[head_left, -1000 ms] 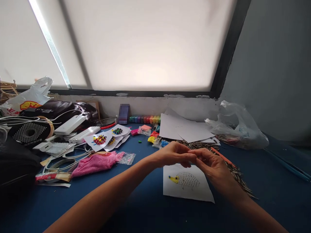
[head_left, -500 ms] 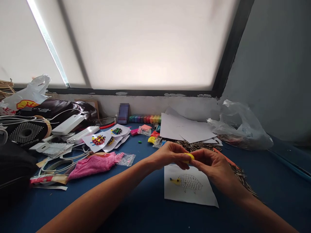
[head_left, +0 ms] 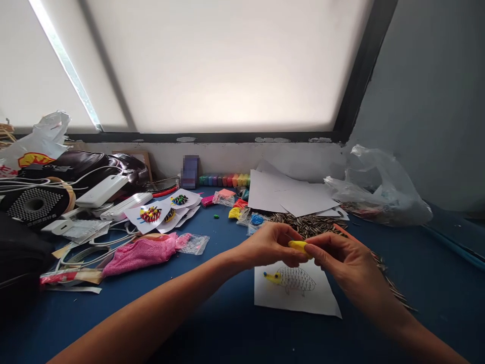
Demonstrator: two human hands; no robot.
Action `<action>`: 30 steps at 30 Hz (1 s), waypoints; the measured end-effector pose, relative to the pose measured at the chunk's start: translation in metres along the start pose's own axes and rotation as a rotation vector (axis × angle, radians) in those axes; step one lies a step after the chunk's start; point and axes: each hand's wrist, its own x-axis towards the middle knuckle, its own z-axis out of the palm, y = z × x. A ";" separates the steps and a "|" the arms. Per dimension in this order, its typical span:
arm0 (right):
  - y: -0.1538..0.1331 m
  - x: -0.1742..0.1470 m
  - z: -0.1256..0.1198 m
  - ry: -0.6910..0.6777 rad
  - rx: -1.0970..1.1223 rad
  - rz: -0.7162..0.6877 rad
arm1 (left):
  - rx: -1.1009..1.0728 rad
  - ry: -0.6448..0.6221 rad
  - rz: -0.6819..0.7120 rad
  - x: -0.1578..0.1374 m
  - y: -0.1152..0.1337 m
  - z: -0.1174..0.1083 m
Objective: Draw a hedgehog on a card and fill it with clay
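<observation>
A lump of yellow modelling clay (head_left: 298, 245) is pinched between the fingertips of my left hand (head_left: 270, 245) and my right hand (head_left: 339, 255). Both hands hover above a white sheet of paper (head_left: 280, 301). On that sheet is a hedgehog drawing (head_left: 296, 281) with short marks over its body. Its head is covered in yellow clay, with a blue nose and a dark eye. Behind my hands lies a pile of striped sunflower seeds (head_left: 308, 222), partly hidden by them.
Blank papers (head_left: 291, 192) lie at the back beside a plastic bag (head_left: 382, 197). Small clay packets (head_left: 235, 212) sit behind my left hand. Leftward are decorated paper pieces (head_left: 151, 215), a pink cloth (head_left: 142, 254), white power banks (head_left: 102, 191) and cables. A row of coloured clays (head_left: 225, 180) stands against the wall.
The yellow clay shows more between my fingers, and its shape looks longer. My hands have shifted slightly to the right over the paper. The camera view has tilted a little.
</observation>
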 end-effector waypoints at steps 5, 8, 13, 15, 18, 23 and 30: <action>0.005 0.001 0.001 0.009 -0.048 -0.032 | 0.161 -0.002 0.014 -0.003 0.002 -0.001; 0.005 0.001 0.001 -0.046 -0.051 -0.040 | 0.213 -0.025 0.018 -0.003 0.000 0.000; 0.001 0.000 0.003 -0.063 -0.050 -0.026 | 0.239 -0.012 -0.024 -0.003 0.000 0.005; 0.002 0.000 0.003 -0.055 -0.046 -0.007 | 0.243 -0.014 -0.029 -0.003 0.001 0.005; 0.005 0.000 0.003 -0.056 -0.041 0.028 | 0.224 -0.016 -0.043 -0.002 0.001 0.002; 0.008 -0.001 0.004 -0.010 -0.051 0.023 | 0.201 0.019 0.010 -0.001 0.001 0.001; 0.008 -0.001 0.006 -0.004 0.005 -0.026 | 0.209 0.029 0.051 -0.002 -0.002 0.008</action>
